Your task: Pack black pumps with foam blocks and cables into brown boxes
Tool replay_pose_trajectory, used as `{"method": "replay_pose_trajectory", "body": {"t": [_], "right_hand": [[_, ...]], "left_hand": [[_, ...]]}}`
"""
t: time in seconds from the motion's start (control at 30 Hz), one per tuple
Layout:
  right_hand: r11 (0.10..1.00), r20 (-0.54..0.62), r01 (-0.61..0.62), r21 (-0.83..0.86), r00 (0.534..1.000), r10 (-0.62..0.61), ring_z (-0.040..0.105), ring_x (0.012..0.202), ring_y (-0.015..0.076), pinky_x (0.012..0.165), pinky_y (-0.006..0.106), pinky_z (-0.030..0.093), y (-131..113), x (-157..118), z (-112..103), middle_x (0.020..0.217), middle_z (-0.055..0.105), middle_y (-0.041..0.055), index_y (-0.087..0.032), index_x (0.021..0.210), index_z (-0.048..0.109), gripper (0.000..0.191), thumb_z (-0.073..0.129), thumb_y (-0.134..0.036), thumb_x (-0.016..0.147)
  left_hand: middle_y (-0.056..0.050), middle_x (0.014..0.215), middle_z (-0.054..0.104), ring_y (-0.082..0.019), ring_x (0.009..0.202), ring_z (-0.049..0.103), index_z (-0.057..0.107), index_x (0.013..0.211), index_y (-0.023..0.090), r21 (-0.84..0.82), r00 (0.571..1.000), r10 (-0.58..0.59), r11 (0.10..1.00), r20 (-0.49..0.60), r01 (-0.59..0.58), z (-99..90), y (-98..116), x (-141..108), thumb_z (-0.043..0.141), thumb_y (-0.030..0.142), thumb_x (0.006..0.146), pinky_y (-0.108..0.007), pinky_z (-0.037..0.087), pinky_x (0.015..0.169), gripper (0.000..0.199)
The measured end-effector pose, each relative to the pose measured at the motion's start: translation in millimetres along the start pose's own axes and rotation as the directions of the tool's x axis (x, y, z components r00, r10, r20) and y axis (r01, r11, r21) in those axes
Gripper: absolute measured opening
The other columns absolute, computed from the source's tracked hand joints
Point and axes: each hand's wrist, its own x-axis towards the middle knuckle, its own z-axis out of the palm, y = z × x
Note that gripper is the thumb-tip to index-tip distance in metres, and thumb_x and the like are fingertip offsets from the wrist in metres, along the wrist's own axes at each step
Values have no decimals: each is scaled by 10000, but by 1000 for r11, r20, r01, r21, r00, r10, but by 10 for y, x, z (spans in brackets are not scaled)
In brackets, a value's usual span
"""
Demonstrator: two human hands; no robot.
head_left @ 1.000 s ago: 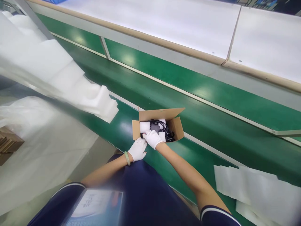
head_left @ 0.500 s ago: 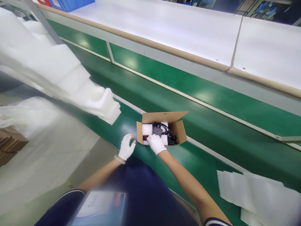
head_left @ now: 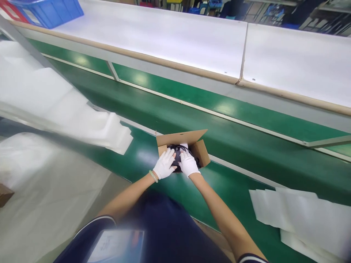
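Observation:
An open cardboard box [head_left: 203,152] stands on the green work surface in front of me, its long back flap raised. Inside lie a dark device [head_left: 177,157], black cable [head_left: 189,149] and white foam. My left hand [head_left: 164,164], in a white glove, lies over the box's left side with fingers stretched out onto the contents. Similarly gloved, my right hand [head_left: 188,164] rests on the contents at the right, fingers extended. Both hands press down flat and seem to hold nothing. They cover much of what is in the box.
White foam sheets [head_left: 68,109] are stacked at the left, and thin white sheets [head_left: 298,215] lie at the right. Beyond the green surface runs a raised white shelf [head_left: 170,36] with a blue bin [head_left: 52,12] on its far left. A metal rail [head_left: 233,166] passes behind the box.
My left hand has come from beside the box onto its contents. The right hand has shifted rightward within the box and flattened. The left end flap now lies folded inward.

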Motion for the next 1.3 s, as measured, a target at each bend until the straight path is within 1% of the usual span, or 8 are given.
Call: {"method": "replay_pose_trajectory", "body": {"t": [0.27, 0.4, 0.47, 0.57, 0.73, 0.87, 1.1, 1.3], "right_hand": [[994, -73, 77, 83, 995, -71, 367, 1264, 285, 1071, 459, 261, 220, -55, -214, 1378, 455, 125, -149, 1315, 488, 475, 474, -235, 848], [896, -321, -336, 290, 848, 422, 414, 1229, 297, 1023, 429, 341, 658, -184, -393, 1364, 440, 196, -78, 1377, 378, 538, 397, -288, 881], [768, -202, -470, 435, 781, 592, 454, 1205, 301, 990, 422, 384, 837, -231, -380, 1333, 473, 209, -52, 1384, 360, 584, 364, -370, 894], [729, 13, -456, 510, 852, 524, 517, 1152, 256, 962, 372, 420, 854, -276, -285, 1303, 528, 148, -110, 1365, 415, 545, 300, -385, 909], [930, -300, -297, 217, 886, 353, 314, 1319, 283, 1063, 403, 281, 505, -284, -303, 1432, 385, 140, -64, 1338, 432, 491, 326, -243, 893], [982, -247, -182, 60, 950, 191, 408, 1202, 285, 1064, 434, 210, 336, -153, -401, 1236, 570, 143, -120, 1216, 549, 389, 392, -196, 868], [996, -104, -50, 75, 993, 57, 463, 1099, 251, 1090, 539, -45, 346, -47, -260, 993, 665, 102, -180, 1090, 622, 299, 433, -211, 861], [996, -73, -87, 27, 993, 88, 440, 1129, 252, 1084, 539, -24, 411, 15, -325, 1008, 655, 78, -211, 1035, 643, 299, 405, -153, 862]], "left_hand": [[-158, 1474, 328, -272, 1376, 270, 362, 1382, 91, 65, 983, 75, 994, 169, -87, 6, 109, 245, 477, 442, 859, -453, 170, 1143, 641], [-140, 1444, 381, -277, 1338, 321, 424, 1335, 115, 85, 989, 48, 995, 142, -61, 28, 132, 278, 477, 425, 865, -447, 219, 1114, 565], [-134, 1398, 434, -283, 1284, 379, 492, 1261, 130, 98, 989, 42, 994, 139, -56, 38, 149, 351, 437, 410, 888, -442, 283, 1068, 470], [-142, 1231, 548, -286, 1128, 490, 559, 1142, 152, 115, 984, 1, 993, 179, -22, 81, 171, 517, 361, 408, 917, -446, 384, 936, 394], [-174, 1454, 323, -346, 1341, 262, 355, 1362, 108, 125, 996, -38, 992, 86, 27, 226, 137, 695, 473, 442, 862, -490, 280, 1046, 612], [-149, 1506, 248, -314, 1407, 133, 243, 1425, 89, 86, 997, 10, 996, 74, -16, 313, 86, 692, 471, 411, 855, -474, 187, 1117, 693], [-130, 1448, 366, -303, 1391, 195, 351, 1366, 122, 56, 998, -23, 998, 53, 20, 272, 122, 709, 519, 303, 782, -490, 238, 1095, 634], [-120, 1234, 526, -302, 1207, 415, 542, 1107, 166, 39, 996, -69, 997, 64, 67, 203, 173, 738, 549, 311, 749, -468, 339, 1013, 386]]}}
